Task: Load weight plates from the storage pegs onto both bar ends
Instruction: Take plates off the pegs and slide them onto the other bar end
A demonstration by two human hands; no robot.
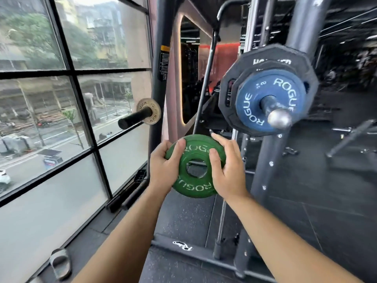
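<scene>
A green plate [195, 166] is being held between the left hand [163, 168] and right hand [226, 170]. Above the right hand, a blue plate [265, 101] is sitting on the bar end [278, 117]. Up-left of the left hand, a small tan plate [149, 111] is resting on a storage peg [134, 118].

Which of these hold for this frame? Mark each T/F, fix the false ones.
1. Both hands hold the green plate. True: left hand and right hand grip its edges.
2. The bar end is bare. False: a blue plate sits outside a black plate on it.
3. The peg holds a small tan plate. True.
4. The green plate is already on the bar. False: it is held below it.
5. A window is on the left. True.
</scene>
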